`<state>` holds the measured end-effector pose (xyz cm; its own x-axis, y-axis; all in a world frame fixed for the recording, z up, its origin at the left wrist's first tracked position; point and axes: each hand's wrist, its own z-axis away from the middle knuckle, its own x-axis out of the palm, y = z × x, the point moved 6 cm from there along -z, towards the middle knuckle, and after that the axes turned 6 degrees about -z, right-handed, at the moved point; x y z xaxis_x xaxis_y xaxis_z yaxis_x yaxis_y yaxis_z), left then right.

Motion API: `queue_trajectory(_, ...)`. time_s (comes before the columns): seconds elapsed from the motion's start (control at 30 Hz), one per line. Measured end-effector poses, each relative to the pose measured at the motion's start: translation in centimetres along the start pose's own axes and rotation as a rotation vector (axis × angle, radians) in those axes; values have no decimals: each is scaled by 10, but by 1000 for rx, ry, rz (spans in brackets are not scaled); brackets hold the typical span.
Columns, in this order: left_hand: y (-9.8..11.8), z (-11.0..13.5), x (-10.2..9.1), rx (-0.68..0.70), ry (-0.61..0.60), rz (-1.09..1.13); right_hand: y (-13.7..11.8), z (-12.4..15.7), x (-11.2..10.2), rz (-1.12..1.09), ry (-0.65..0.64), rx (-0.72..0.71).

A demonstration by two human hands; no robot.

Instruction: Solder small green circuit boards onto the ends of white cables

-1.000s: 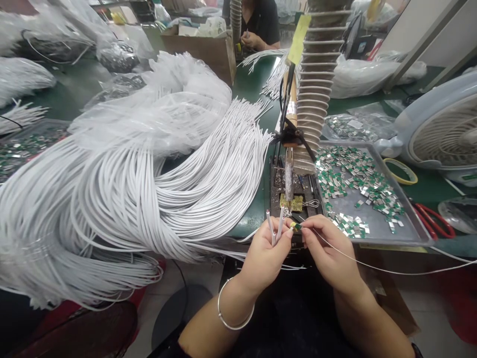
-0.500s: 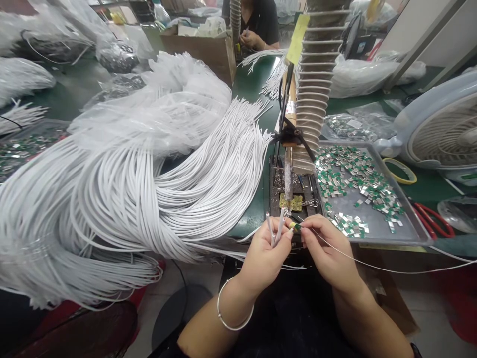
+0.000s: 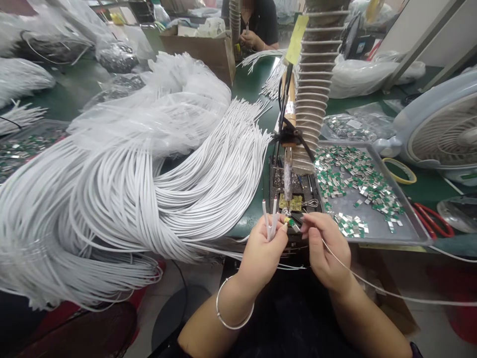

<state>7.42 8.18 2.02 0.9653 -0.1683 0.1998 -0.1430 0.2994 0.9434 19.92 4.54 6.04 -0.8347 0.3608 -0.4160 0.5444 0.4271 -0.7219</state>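
My left hand (image 3: 265, 248) is closed round a few short white cable ends (image 3: 274, 221) that stick up between thumb and fingers. At its fingertips is a small green circuit board (image 3: 291, 222) with a shiny metal end. Facing it, my right hand (image 3: 330, 248) pinches a thin pale wire, apparently solder wire (image 3: 357, 277), which trails off past the right edge. A small gap separates my right fingertips from the board. Just beyond both hands, a soldering iron (image 3: 288, 174) is fixed tip down above a dirty yellow sponge (image 3: 296, 202).
A large bundle of white cables (image 3: 122, 189) covers the left side. Right of the iron lies a grey tray (image 3: 346, 199) of small boards, then red-handled pliers (image 3: 432, 221), a tape roll (image 3: 399, 170) and a fan (image 3: 447, 129). A ribbed duct (image 3: 316, 84) hangs overhead. Another person (image 3: 257, 25) sits opposite.
My right hand has drawn back from the board, and the wire behind it hangs lower. My left hand has shifted slightly left, its cable ends tipping upward.
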Motion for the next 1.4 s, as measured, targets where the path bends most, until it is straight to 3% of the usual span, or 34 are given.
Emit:
queue_trajectory(0.17, 1, -1, -1, -46, 39, -6, 1, 14, 4, -117, 79, -53)
queue_trajectory(0.37, -2, -4, -5, -44, 70, 6, -9, 11, 6, -92, 16, -149)
queue_trajectory(0.53, -5, -5, -12, -19, 87, 11, -5, 10, 0, -42, -8, -111)
queue_trajectory(0.77, -13, -4, -22, 44, 65, -22, 8, 22, -2, -103, -169, -59)
queue_trajectory(0.97, -22, -3, -25, 110, -38, -20, 24, 50, -2, -112, -369, -2)
queue_trajectory(1.03, -24, -3, -25, 125, -52, -10, 38, 66, 6, -85, -455, 72)
queue_trajectory(1.17, -23, -3, -25, 148, -54, -8, 91, 111, 41, 95, -736, 401)
queue_trajectory(1.3, -23, -4, -23, 173, -62, -9, 132, 140, 82, 169, -867, 481)
queue_trajectory(1.4, -23, -5, -23, 191, -65, 7, 150, 153, 110, 190, -992, 519)
